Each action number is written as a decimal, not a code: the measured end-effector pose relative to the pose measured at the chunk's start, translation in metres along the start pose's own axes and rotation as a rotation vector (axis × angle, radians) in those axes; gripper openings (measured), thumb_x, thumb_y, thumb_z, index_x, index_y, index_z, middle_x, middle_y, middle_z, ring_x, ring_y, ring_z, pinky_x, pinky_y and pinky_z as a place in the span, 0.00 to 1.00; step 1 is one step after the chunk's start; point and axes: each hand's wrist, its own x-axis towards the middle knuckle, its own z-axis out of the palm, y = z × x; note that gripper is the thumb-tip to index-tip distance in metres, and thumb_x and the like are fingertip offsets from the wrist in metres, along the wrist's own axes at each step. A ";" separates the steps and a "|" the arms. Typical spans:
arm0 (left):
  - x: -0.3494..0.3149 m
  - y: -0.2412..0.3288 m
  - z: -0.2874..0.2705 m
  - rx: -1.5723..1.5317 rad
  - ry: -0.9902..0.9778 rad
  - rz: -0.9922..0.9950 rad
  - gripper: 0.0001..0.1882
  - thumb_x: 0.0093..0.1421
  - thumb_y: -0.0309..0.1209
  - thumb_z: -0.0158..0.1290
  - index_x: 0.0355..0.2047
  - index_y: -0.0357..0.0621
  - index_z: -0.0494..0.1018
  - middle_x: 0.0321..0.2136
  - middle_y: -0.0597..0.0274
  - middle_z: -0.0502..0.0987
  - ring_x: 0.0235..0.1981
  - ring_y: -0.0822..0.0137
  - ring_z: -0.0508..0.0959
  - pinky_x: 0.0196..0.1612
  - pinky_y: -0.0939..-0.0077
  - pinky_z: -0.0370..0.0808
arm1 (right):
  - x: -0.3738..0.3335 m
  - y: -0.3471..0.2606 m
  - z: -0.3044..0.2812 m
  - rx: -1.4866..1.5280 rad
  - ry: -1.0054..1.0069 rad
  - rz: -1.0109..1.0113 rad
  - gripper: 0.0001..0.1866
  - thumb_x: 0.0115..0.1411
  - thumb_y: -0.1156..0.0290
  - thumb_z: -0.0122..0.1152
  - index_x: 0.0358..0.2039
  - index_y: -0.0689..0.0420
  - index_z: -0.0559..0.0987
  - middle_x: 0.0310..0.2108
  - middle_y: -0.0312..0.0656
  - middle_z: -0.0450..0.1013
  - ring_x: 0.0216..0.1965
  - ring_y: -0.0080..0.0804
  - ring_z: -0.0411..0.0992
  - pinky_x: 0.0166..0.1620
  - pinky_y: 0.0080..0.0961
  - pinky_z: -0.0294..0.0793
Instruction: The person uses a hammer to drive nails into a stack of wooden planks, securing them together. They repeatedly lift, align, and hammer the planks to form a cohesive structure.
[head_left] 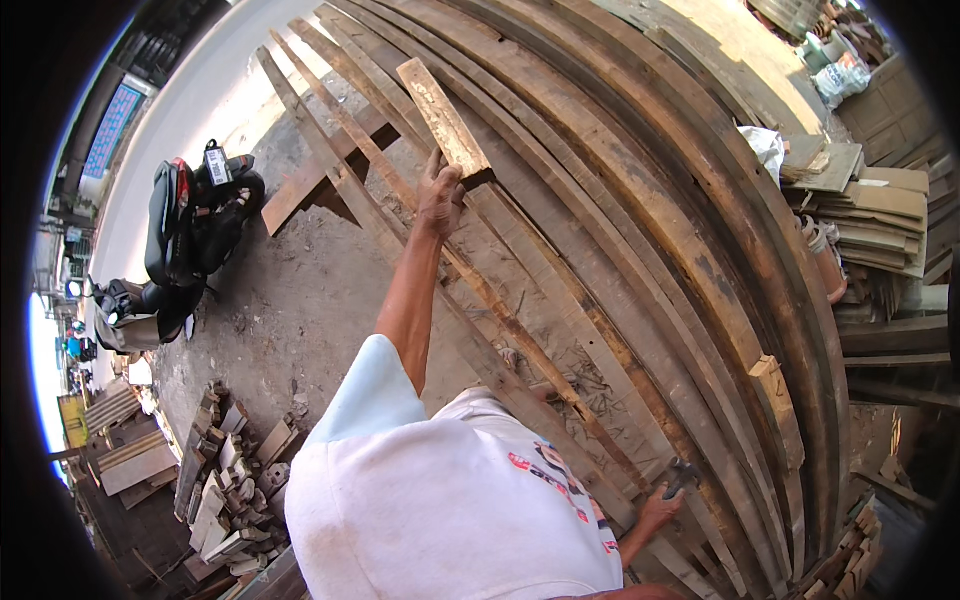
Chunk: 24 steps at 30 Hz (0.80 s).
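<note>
My left hand (440, 197) is closed round the near end of a short, thick wooden block (440, 115), its arm stretched out ahead of me. The block lies over the long planks, and its worn upper face is pale and yellowish. Low on the right, my right hand (655, 510) is closed on a hammer (683, 476), whose dark metal head shows just past the fingers. Long wooden planks (590, 215) run side by side beneath both hands, bent by the lens. Most of the hammer's handle is hidden.
A black motorbike (185, 235) is parked at the left. Scrap wood pieces (225, 490) are heaped at the lower left. Another short block (775, 395) rests on the planks at the right, and flat boards (880, 215) are stacked beyond. Wood splinters litter the concrete floor (290, 320).
</note>
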 end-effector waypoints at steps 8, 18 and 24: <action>-0.040 0.025 -0.051 0.009 0.099 0.335 0.55 0.62 0.35 0.64 0.75 0.29 0.38 0.66 0.41 0.64 0.63 0.56 0.71 0.66 0.65 0.67 | 0.001 0.006 0.003 0.018 0.003 -0.014 0.34 0.66 0.55 0.62 0.61 0.74 0.71 0.56 0.70 0.72 0.58 0.64 0.71 0.59 0.47 0.71; -0.116 0.078 -0.132 0.189 0.270 0.332 0.49 0.64 0.39 0.61 0.75 0.36 0.45 0.68 0.48 0.59 0.62 0.54 0.72 0.59 0.59 0.78 | 0.003 0.005 0.008 0.045 0.056 -0.004 0.32 0.67 0.58 0.60 0.61 0.72 0.71 0.56 0.67 0.73 0.57 0.64 0.72 0.58 0.46 0.73; -0.139 0.045 -0.051 0.264 0.062 0.279 0.50 0.65 0.42 0.60 0.75 0.31 0.42 0.69 0.44 0.58 0.66 0.52 0.68 0.64 0.58 0.73 | -0.004 -0.008 -0.001 0.122 0.038 0.041 0.28 0.66 0.62 0.61 0.59 0.71 0.72 0.51 0.68 0.74 0.53 0.65 0.73 0.53 0.48 0.73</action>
